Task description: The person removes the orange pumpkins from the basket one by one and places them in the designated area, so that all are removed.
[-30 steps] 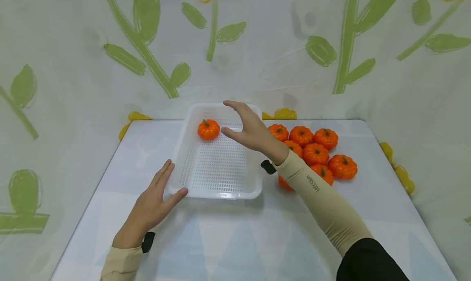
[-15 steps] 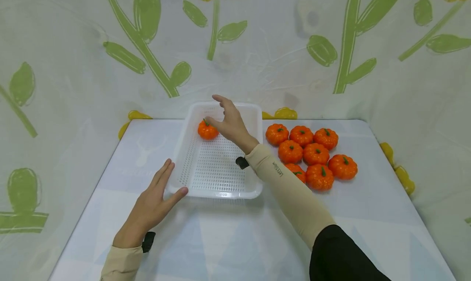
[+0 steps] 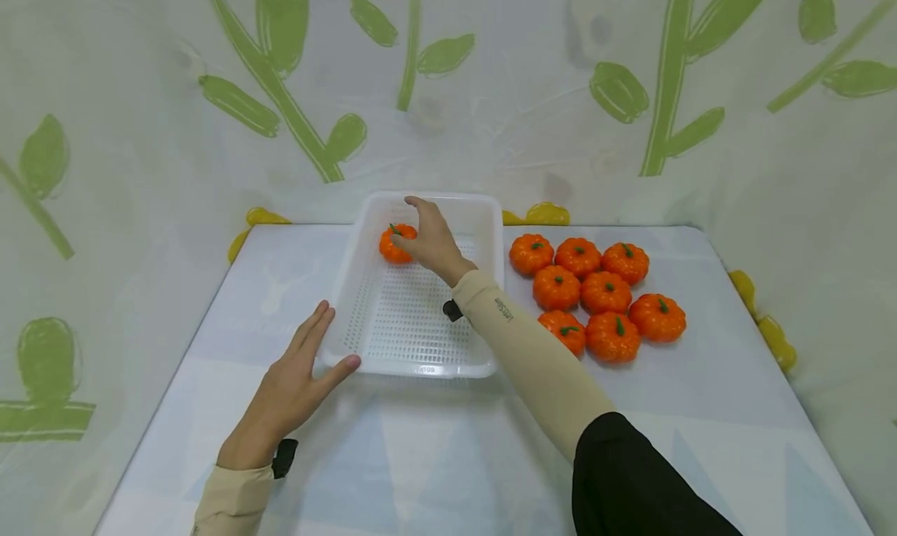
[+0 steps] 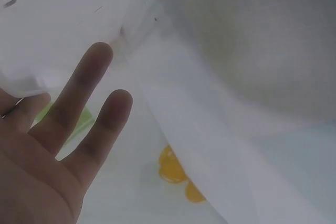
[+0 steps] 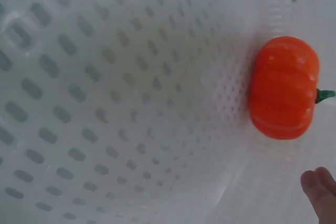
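Note:
A white perforated plastic basket (image 3: 413,371) sits on the table with one small orange pumpkin (image 3: 396,249) near its far left corner. My right hand (image 3: 433,244) reaches over the basket, thumb and fingers spread apart, the thumb overlapping the pumpkin in the head view. In the right wrist view, fingertips (image 5: 318,181) show a gap from the green-stemmed pumpkin (image 5: 284,88). My left hand (image 3: 283,396) lies along the basket's near left corner, fingers straight, its thumb at the front rim. The left wrist view has the spread left fingers (image 4: 92,72) beside the basket wall (image 4: 63,40).
To the right of the basket, several more orange pumpkins (image 3: 606,292) stand grouped on the pale table (image 3: 448,458). A white wall covering (image 3: 518,68) with green plant prints rises behind the table's back edge.
My right hand has moved left across the basket to the pumpkin, then dipped slightly lower, its fingers still spread. My left hand stays at the corner.

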A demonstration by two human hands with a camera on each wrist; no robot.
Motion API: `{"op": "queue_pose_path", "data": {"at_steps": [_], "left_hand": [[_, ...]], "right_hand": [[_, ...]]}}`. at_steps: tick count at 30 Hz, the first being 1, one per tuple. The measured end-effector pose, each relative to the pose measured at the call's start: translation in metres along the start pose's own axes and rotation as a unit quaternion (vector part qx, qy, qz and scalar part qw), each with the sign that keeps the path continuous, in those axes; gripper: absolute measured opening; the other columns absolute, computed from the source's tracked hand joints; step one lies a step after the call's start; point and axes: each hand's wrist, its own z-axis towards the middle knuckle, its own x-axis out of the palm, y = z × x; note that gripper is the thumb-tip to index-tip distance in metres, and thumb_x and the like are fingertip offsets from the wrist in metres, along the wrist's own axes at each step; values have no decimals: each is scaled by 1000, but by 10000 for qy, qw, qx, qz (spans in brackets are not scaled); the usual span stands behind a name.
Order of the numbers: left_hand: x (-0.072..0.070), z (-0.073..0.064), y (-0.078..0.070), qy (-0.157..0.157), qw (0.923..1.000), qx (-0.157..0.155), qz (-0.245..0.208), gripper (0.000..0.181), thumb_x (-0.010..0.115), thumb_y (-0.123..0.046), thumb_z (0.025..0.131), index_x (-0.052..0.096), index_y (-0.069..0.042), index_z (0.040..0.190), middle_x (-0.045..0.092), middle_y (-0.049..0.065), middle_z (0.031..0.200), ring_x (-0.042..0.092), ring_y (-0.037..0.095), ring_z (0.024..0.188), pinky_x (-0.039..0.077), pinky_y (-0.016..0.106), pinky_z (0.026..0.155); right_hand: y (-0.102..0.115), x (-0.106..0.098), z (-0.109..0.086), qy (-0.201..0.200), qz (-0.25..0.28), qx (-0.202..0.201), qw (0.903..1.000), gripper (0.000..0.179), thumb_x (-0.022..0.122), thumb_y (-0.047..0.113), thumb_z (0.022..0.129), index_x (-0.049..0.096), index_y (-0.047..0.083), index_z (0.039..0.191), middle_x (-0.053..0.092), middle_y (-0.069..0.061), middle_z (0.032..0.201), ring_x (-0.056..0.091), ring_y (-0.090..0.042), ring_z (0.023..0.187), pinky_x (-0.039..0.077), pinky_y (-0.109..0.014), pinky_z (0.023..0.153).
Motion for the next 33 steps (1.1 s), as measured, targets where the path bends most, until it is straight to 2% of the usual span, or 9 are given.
{"op": "queue_pose_path", "data": {"at_steps": [8,15,20,25,29,33], "left_hand": [[0,1,-2,52,10000,17,-44,91,60,-61,96,11,-28,165,6,-10,169,27,37,149,33,68,109],[-2,1,-2,32,10000,17,-31,92,58,-64,95,12,-27,165,6,-10,169,27,37,150,33,67,109],[-2,1,-2,47,10000,-3,7,92,59,-64,95,11,-27,165,5,-10,169,28,38,149,34,68,109],[-3,0,-3,53,10000,-31,21,92,58,-64,95,12,-27,165,5,-10,169,29,39,148,34,68,109],[-4,0,-2,15,10000,-15,40,91,59,-63,95,12,-28,165,6,-11,169,30,39,148,34,68,108],[-3,0,-2,21,10000,-44,39,91,61,-61,95,12,-28,165,6,-11,169,30,39,148,34,68,108]], "right_hand": [[-13,9,1,593,-729,161,9954,83,77,31,92,30,14,158,31,-10,161,35,-28,145,36,-38,117],[-20,17,4,908,-1189,111,9887,88,75,37,94,23,17,162,20,-9,167,26,-30,150,31,-43,119],[-23,19,7,987,-1476,-97,9841,89,73,38,95,20,14,162,18,-10,168,25,-30,151,29,-43,121],[-26,22,9,1048,-1765,-126,9786,86,70,40,96,21,14,162,18,-10,168,23,-30,152,26,-42,121],[-23,21,8,1128,-1836,-80,9765,83,67,41,98,20,15,163,16,-9,168,21,-28,153,25,-41,122],[-22,22,7,1233,-1757,-117,9766,81,65,40,100,21,14,162,21,-10,167,27,-28,151,28,-40,121]]}}
